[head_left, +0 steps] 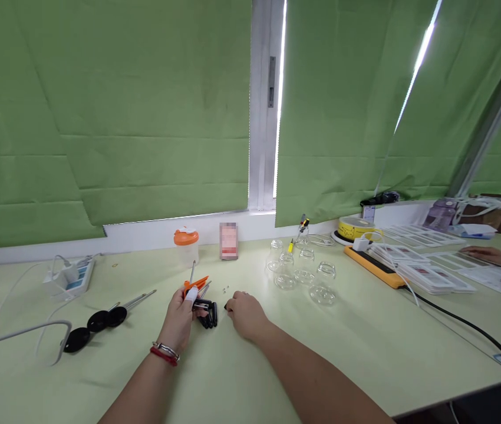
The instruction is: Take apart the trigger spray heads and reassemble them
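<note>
My left hand [177,321], with a white wrap on the thumb, is closed on a black piece [201,304] whose kind I cannot make out. Several short black rod-like pieces [208,318] lie just beside its fingers. Past the fingertips are an orange item [196,283] and thin metal shafts, partly hidden by the hand. My right hand [246,314] rests low over the table to the right, fingers pinched on a tiny black bit [226,307]. Tiny pale parts [226,289] are scattered on the table beyond it.
Behind stand an orange-lidded cup [187,250] and a small pink-fronted box [228,241]. Upturned glasses [323,285] stand to the right, near an orange power strip [374,266]. Black round-handled tools [100,321] and a white socket block [71,277] lie left. Another person's hands [484,255] are far right.
</note>
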The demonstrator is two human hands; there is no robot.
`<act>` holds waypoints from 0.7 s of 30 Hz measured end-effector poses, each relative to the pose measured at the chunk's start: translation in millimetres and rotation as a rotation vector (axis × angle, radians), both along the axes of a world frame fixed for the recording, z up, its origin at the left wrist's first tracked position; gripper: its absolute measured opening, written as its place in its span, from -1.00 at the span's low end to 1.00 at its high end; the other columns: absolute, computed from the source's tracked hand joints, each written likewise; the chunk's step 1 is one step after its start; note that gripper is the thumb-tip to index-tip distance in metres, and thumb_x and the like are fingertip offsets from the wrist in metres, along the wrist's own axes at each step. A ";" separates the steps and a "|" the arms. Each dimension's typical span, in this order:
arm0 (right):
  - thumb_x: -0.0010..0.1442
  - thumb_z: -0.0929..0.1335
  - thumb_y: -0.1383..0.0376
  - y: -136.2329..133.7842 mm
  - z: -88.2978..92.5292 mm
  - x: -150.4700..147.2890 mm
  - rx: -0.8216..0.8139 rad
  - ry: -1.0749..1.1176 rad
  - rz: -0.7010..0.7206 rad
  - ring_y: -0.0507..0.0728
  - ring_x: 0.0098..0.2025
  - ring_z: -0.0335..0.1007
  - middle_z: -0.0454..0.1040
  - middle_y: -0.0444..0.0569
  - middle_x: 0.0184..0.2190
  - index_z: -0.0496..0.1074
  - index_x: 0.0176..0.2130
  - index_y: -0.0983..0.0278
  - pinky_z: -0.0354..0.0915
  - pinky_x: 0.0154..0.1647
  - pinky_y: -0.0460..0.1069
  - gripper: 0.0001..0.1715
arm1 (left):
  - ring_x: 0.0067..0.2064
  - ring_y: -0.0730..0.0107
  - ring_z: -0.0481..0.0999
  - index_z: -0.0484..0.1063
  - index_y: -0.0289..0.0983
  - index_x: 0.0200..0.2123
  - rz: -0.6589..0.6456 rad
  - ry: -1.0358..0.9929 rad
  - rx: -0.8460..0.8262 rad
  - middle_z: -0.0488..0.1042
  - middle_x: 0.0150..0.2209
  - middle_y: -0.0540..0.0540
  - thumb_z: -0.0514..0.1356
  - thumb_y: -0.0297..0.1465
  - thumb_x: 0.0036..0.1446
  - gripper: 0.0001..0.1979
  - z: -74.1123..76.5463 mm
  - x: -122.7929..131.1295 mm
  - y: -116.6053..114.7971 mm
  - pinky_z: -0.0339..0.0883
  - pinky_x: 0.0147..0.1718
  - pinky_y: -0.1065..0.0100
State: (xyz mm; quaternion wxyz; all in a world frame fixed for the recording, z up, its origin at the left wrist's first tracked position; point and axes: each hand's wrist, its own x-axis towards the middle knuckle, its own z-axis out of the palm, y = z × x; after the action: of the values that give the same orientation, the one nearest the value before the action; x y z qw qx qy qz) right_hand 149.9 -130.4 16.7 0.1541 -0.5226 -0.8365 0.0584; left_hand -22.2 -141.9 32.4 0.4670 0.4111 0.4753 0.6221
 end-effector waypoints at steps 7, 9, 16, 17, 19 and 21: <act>0.02 0.27 0.48 -4.6 5.6 7.2 0.024 0.222 -0.029 0.11 -0.17 0.30 0.43 -0.02 -0.23 0.38 -0.16 0.26 0.17 -0.18 -0.06 -0.66 | -0.50 0.53 0.39 0.32 -0.26 -0.30 -0.080 -0.024 0.001 0.34 -0.40 0.02 0.15 -0.30 0.07 -0.84 3.7 2.6 -3.8 0.43 -0.56 0.40; 0.01 0.28 0.47 -9.2 10.6 8.6 0.017 0.333 0.024 0.08 -0.18 0.30 0.43 -0.05 -0.23 0.40 -0.18 0.25 0.17 -0.16 -0.07 -0.67 | -0.52 0.55 0.38 0.32 -0.26 -0.29 -0.110 -0.026 -0.009 0.33 -0.41 0.04 0.16 -0.29 0.06 -0.82 6.3 4.7 -6.3 0.42 -0.56 0.41; 0.01 0.28 0.44 -18.5 18.7 8.3 -0.039 0.486 0.127 0.05 -0.26 0.30 0.38 -0.07 -0.30 0.43 -0.28 0.23 0.22 -0.24 -0.08 -0.76 | -0.54 0.57 0.38 0.31 -0.27 -0.29 -0.232 -0.044 -0.010 0.33 -0.41 0.05 0.19 -0.25 0.02 -0.76 11.3 15.7 -14.8 0.40 -0.58 0.44; 0.02 0.28 0.44 -18.9 19.0 8.7 -0.058 0.510 0.128 0.05 -0.27 0.30 0.37 -0.08 -0.30 0.43 -0.28 0.23 0.22 -0.25 -0.08 -0.76 | -0.53 0.56 0.38 0.31 -0.27 -0.28 -0.236 -0.046 -0.009 0.33 -0.41 0.05 0.19 -0.24 0.02 -0.75 11.6 16.7 -15.5 0.40 -0.57 0.43; 0.03 0.28 0.42 -19.2 19.9 10.6 -0.109 0.568 0.125 0.04 -0.29 0.31 0.38 -0.08 -0.30 0.43 -0.28 0.24 0.23 -0.26 -0.08 -0.78 | -0.51 0.55 0.38 0.31 -0.28 -0.26 -0.239 -0.051 -0.007 0.33 -0.40 0.04 0.19 -0.22 0.02 -0.71 12.2 17.9 -16.8 0.41 -0.55 0.42; 0.03 0.29 0.40 -19.4 21.6 13.9 -0.161 0.624 0.125 0.03 -0.30 0.31 0.39 -0.09 -0.31 0.42 -0.29 0.24 0.23 -0.28 -0.09 -0.81 | -0.48 0.54 0.39 0.30 -0.27 -0.24 -0.257 -0.055 0.006 0.32 -0.38 0.03 0.18 -0.19 0.03 -0.70 12.2 18.5 -17.9 0.42 -0.51 0.40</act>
State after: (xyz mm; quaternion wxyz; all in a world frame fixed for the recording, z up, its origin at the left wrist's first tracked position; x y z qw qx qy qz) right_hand 163.8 -149.7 38.3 0.3573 -0.4375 -0.7722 0.2908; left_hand -3.6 -159.8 44.5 0.5545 0.4529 0.4037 0.5696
